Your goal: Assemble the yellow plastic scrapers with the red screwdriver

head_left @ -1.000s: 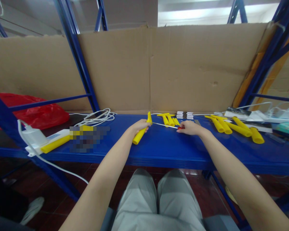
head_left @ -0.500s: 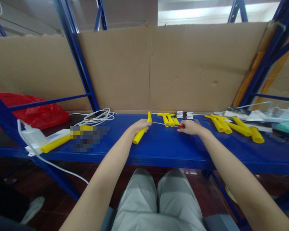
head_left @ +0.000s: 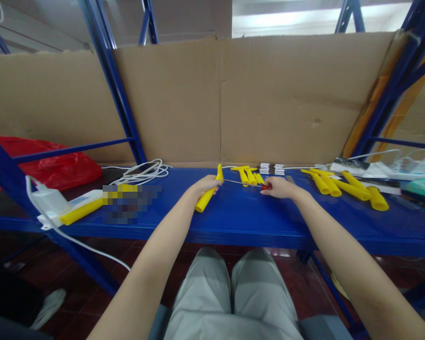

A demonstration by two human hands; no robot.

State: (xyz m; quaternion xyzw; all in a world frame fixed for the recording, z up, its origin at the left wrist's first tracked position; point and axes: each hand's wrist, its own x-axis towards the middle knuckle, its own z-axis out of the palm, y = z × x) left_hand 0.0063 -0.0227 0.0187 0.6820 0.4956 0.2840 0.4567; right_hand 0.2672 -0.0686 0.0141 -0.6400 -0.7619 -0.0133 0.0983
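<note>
My left hand (head_left: pixel 206 184) is closed around a yellow plastic piece with a tubular handle (head_left: pixel 204 201), which slants with its wide end toward me. My right hand (head_left: pixel 279 187) grips a screwdriver (head_left: pixel 267 187) by its red handle. The thin metal shaft runs level to the left, and its tip meets the upper part of the yellow piece; the exact contact is too small to make out. Behind the shaft lie several more yellow pieces (head_left: pixel 243 176) on the blue shelf (head_left: pixel 241 215).
Small white-and-dark packs (head_left: pixel 271 168) stand against the cardboard wall (head_left: pixel 219 104). More yellow handles (head_left: pixel 356 190) lie to the right. On the left are a coiled white cable (head_left: pixel 147 172), a power strip (head_left: pixel 87 198) and a red bag (head_left: pixel 46 160). Blue uprights (head_left: pixel 122 101) flank the shelf.
Both hands stay in place with the yellow piece and the screwdriver. The red handle looks very slightly turned in my right hand.
</note>
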